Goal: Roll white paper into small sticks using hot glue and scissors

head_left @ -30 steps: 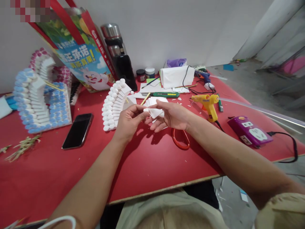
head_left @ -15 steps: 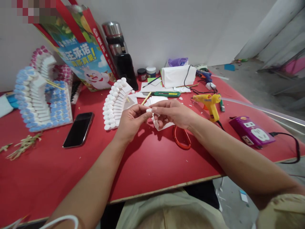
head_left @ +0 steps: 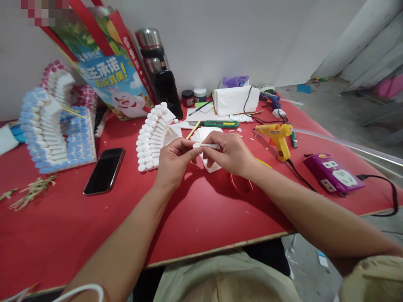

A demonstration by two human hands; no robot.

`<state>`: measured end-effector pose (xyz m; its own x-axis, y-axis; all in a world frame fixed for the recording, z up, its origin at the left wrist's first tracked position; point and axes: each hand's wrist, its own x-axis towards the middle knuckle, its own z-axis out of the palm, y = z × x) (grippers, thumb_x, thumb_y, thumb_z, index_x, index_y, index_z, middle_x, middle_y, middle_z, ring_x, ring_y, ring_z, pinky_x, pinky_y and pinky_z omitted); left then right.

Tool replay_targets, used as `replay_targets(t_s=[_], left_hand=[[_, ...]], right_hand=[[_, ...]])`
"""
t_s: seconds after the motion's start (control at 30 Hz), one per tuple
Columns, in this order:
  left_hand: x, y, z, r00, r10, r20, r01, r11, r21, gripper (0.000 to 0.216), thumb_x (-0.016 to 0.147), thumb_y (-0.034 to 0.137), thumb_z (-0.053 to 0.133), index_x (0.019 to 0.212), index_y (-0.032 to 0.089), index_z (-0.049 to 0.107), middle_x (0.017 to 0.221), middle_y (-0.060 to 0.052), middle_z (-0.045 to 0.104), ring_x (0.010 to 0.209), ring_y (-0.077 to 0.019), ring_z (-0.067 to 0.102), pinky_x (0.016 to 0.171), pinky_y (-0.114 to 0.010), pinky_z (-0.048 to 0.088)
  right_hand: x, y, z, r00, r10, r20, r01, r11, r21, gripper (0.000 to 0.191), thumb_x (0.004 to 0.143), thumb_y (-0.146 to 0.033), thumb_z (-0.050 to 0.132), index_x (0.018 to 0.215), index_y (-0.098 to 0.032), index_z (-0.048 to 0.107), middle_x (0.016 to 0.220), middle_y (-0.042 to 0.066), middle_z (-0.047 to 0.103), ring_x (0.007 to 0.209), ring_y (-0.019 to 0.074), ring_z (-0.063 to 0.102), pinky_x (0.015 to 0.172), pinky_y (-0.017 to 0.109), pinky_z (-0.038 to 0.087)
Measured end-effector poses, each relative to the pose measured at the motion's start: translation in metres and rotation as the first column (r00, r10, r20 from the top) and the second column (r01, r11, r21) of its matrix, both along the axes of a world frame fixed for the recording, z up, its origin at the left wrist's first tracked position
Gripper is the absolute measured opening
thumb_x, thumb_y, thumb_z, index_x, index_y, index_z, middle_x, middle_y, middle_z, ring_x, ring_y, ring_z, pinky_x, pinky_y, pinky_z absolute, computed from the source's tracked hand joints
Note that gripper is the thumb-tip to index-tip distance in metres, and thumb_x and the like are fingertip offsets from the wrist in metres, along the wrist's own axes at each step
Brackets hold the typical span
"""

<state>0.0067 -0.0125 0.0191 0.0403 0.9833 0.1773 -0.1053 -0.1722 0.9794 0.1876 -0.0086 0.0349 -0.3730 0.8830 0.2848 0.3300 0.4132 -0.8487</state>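
My left hand pinches the rounded white end of a small white strip, which looks like paper, between thumb and forefinger. From the other side, my right hand holds the strip's flat length with bent fingers. Both hands meet just above the red table. Beneath and behind them lies a fanned stack of white paper pieces, partly covered by my fingers. To the left of my hands stands a curved white piece edged with rows of rounded white knobs.
A red loop handle lies below my right wrist. Rightward are a yellow glue gun and a purple power socket. A phone and blue-and-white craft piece lie left. Behind are a green cutter and shopping bag.
My right hand has turned and its fingers have shifted, so the strip's flat length now shows between the hands. My left hand stays nearly in place.
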Motion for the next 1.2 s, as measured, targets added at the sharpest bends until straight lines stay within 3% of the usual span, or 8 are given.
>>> replay_targets(t_s=[0.13,0.3,0.53,0.77,0.97,1.07,1.2], left_hand=[[-0.008,0.003,0.001,0.996,-0.076,-0.036,0.075,0.997,-0.036,0.024,0.066,0.026,0.092,0.079,0.017,0.073,0.073,0.001,0.071,0.059,-0.0128,0.066,0.061,-0.026,0.056],[-0.012,0.005,0.0,0.992,-0.117,-0.042,0.114,0.99,-0.078,0.028,0.063,0.029,0.094,0.078,0.017,0.073,0.069,0.0,0.073,0.057,-0.0157,0.07,0.06,-0.028,0.06],[-0.009,0.001,0.003,0.992,-0.088,-0.085,0.078,0.99,-0.118,0.03,0.069,0.032,0.091,0.093,0.017,0.081,0.076,-0.004,0.078,0.061,-0.0179,0.073,0.065,-0.03,0.063],[-0.006,0.002,0.002,0.994,-0.104,0.013,0.105,0.992,-0.063,0.016,0.075,0.026,0.086,0.085,0.017,0.078,0.068,-0.001,0.075,0.053,-0.0142,0.07,0.057,-0.026,0.059],[-0.003,-0.002,0.002,0.996,-0.015,-0.088,0.011,0.999,-0.053,0.018,0.071,0.026,0.088,0.078,0.016,0.075,0.065,-0.002,0.074,0.054,-0.0162,0.07,0.059,-0.028,0.06],[-0.001,-0.006,0.005,0.988,-0.008,-0.151,0.004,1.0,-0.03,0.02,0.072,0.029,0.088,0.082,0.016,0.076,0.069,-0.003,0.076,0.059,-0.0182,0.072,0.064,-0.03,0.062],[-0.002,-0.008,0.007,0.981,-0.074,-0.181,0.081,0.996,0.033,0.022,0.085,0.037,0.079,0.097,0.018,0.079,0.084,-0.004,0.079,0.075,-0.0195,0.076,0.079,-0.033,0.064]], right_hand=[[0.005,0.002,0.002,0.996,0.087,-0.008,-0.087,0.995,-0.053,0.011,0.094,-0.03,0.062,0.09,-0.02,0.063,0.066,0.0,0.072,0.056,0.0166,0.07,0.057,0.027,0.054],[0.007,0.005,0.001,0.992,0.116,0.056,-0.119,0.992,0.047,0.011,0.093,-0.027,0.063,0.087,-0.019,0.064,0.065,0.001,0.071,0.053,0.0155,0.068,0.053,0.025,0.05],[0.004,0.006,-0.005,0.996,0.05,0.067,-0.055,0.996,0.067,0.013,0.093,-0.029,0.062,0.086,-0.018,0.063,0.062,-0.001,0.067,0.049,0.0133,0.067,0.05,0.022,0.047],[0.003,0.008,-0.003,0.992,0.072,-0.1,-0.075,0.997,-0.024,0.023,0.092,-0.038,0.066,0.08,-0.018,0.062,0.064,0.0,0.068,0.051,0.0145,0.068,0.049,0.023,0.051],[0.003,0.007,-0.005,0.998,0.046,-0.035,-0.046,0.999,0.004,0.021,0.093,-0.036,0.066,0.083,-0.018,0.066,0.064,0.0,0.068,0.05,0.0139,0.067,0.048,0.023,0.05],[0.003,0.008,-0.005,0.999,0.038,-0.012,-0.038,0.999,0.019,0.019,0.093,-0.033,0.065,0.081,-0.018,0.066,0.062,-0.001,0.067,0.05,0.0139,0.067,0.049,0.023,0.049],[0.004,0.011,-0.005,1.0,-0.003,-0.008,0.004,0.999,0.043,0.017,0.092,-0.029,0.066,0.081,-0.017,0.066,0.066,0.001,0.069,0.052,0.0136,0.067,0.05,0.023,0.048]])
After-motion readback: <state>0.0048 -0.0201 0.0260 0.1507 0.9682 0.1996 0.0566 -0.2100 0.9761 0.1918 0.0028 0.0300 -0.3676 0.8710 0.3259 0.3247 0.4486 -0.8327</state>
